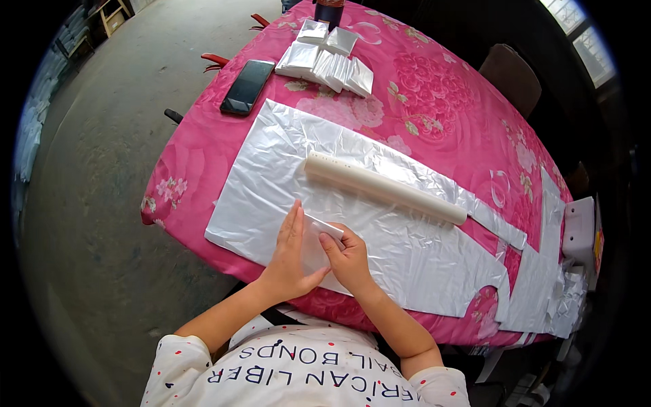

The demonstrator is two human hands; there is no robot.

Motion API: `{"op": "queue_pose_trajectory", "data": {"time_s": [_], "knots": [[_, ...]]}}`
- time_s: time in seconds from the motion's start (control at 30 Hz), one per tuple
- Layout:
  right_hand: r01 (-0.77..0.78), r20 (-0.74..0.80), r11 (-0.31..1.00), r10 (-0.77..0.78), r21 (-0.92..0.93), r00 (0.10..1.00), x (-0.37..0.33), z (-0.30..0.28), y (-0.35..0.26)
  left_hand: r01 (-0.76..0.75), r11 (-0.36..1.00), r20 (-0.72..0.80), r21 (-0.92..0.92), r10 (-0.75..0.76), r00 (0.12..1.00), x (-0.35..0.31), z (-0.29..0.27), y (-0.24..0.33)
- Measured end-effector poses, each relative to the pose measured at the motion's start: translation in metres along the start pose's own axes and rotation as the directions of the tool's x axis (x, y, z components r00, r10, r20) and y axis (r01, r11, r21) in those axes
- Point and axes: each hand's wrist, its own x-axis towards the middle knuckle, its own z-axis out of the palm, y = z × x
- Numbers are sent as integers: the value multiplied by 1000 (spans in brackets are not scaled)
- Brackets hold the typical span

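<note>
Above the near left part of the pile of plastic bags, my two hands meet around a small folded plastic bag. My right hand pinches its right side between thumb and fingers. Straight fingers of my left hand lie flat along its left side, with the thumb stretched toward the right hand. Under them spreads a flat pile of silvery-white plastic bags, with cut-out handles at the right end. A cream-coloured tube lies slantwise across the pile, beyond my hands.
A pink flowered tablecloth covers the table. At the far left lie a black phone and several folded bag packets, with a dark container behind. More bags and a white plastic box are at the right edge.
</note>
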Motion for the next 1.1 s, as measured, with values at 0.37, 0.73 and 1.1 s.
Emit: {"op": "queue_pose_trajectory", "data": {"time_s": [0.37, 0.73, 1.1], "knots": [[373, 82, 855, -370, -359, 926, -28, -18, 15, -94, 986, 67, -141, 105, 992, -19, 9, -13], [371, 142, 794, -347, -482, 927, -13, -20, 3, -97, 940, -134, -327, 55, 989, 0, 7, -23], [629, 476, 144, -532, -764, 700, 230, 6, -88, 16, 710, -388, -704, -403, 829, 82, -63, -73]]}}
